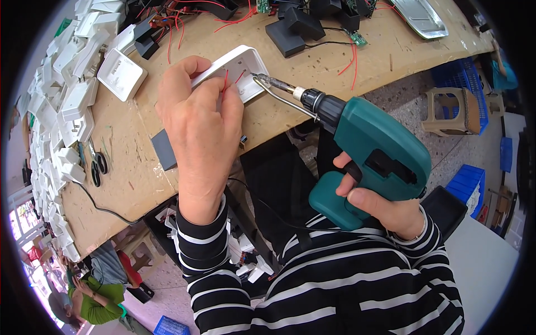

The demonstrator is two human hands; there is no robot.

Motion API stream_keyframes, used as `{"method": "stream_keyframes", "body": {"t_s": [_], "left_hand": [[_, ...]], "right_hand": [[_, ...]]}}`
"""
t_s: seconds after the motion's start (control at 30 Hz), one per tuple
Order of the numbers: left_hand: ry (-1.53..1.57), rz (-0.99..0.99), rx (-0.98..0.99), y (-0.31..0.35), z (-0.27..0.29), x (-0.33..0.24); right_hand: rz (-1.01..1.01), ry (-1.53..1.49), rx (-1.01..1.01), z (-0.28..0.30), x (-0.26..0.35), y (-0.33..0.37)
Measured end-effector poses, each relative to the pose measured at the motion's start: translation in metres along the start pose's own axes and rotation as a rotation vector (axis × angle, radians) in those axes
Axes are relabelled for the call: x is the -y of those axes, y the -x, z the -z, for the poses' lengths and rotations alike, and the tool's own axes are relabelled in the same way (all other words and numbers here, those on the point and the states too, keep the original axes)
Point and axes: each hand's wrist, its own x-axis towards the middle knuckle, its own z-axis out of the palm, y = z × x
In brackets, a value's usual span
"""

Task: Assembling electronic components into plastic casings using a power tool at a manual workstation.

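My left hand is closed around the near side of a white open plastic case, tilted up at the table's edge. Two short red wires show inside it, one right by my fingertips; whether they pinch it I cannot tell. A green pistol-shaped soldering gun is in my right hand, its fingers wrapped round the grip and trigger. The gun's dark tip and a thin bent metal feed tube reach into the case and meet close to the wire.
White cases are heaped along the left side, near black-handled scissors. Black boxes with red wires and circuit boards lie at the back, beside a metal tray. A stool and blue crates stand right; another person sits lower left.
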Motion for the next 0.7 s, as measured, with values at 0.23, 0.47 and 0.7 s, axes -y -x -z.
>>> {"method": "stream_keyframes", "body": {"t_s": [0.23,0.47,0.7], "left_hand": [[0.014,0.0,0.0,0.0,0.0,0.0],[0.012,-0.009,-0.005,0.0,0.0,0.002],[0.017,-0.006,-0.003,0.0,0.0,0.003]], "right_hand": [[0.0,0.022,-0.007,-0.004,0.003,-0.007],[0.017,0.058,-0.003,-0.005,0.003,-0.011],[-0.005,0.105,-0.006,-0.005,0.004,-0.011]]}}
